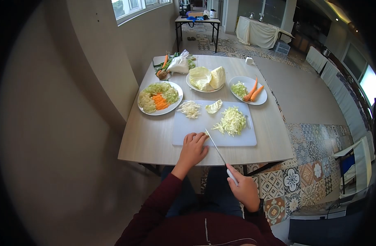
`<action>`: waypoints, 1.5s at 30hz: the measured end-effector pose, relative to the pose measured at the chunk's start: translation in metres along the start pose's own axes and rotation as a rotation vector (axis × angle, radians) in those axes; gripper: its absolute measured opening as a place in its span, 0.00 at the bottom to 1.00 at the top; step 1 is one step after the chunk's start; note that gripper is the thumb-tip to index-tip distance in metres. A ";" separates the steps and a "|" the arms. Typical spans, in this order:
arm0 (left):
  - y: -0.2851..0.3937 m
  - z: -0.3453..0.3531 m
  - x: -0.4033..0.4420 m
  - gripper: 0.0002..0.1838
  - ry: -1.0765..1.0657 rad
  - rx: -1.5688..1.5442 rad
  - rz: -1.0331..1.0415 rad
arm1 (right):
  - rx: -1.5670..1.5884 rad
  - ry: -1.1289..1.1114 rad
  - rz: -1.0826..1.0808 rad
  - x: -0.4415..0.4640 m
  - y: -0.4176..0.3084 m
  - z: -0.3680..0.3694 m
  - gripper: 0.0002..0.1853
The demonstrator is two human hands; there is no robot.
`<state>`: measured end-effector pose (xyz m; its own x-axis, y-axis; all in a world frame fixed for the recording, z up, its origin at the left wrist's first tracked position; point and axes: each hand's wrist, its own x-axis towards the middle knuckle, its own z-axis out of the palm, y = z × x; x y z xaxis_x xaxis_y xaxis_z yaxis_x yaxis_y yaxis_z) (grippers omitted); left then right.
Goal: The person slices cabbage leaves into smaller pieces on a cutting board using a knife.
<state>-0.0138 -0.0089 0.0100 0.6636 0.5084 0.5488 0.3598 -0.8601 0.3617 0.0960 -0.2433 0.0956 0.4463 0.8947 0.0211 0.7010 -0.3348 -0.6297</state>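
Note:
My right hand (243,190) is wrapped around the white handle of a kitchen knife (216,147). Its blade points away from me over the front of the white cutting board (184,135), with the tip beside my left fingertips. My left hand (193,148) presses down on the board, fingers bent and together over a piece of cabbage (206,133), mostly hidden. On the board lie a pile of shredded cabbage (231,121) to the right, a curved cabbage leaf (213,106) at the back, and whitish strips (190,109) at back left.
A plate (143,107) of shredded vegetables, including carrot, stands left. Behind the board, another plate (190,85) bears large cabbage pieces (217,77). Whole carrots (253,92) and green shreds share a plate (261,100) at right. A plastic bag (179,64) sits among vegetables at back left.

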 end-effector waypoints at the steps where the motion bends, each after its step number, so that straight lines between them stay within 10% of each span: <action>1: 0.000 0.000 0.000 0.23 -0.003 0.001 0.000 | -0.011 -0.004 0.001 -0.001 0.001 0.001 0.28; 45: -0.001 0.000 0.001 0.23 -0.021 -0.025 -0.021 | -0.081 -0.079 0.029 0.019 -0.015 0.011 0.29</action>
<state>-0.0138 -0.0078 0.0100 0.6697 0.5252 0.5250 0.3577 -0.8477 0.3918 0.0874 -0.2176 0.0969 0.4240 0.9037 -0.0600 0.7325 -0.3811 -0.5641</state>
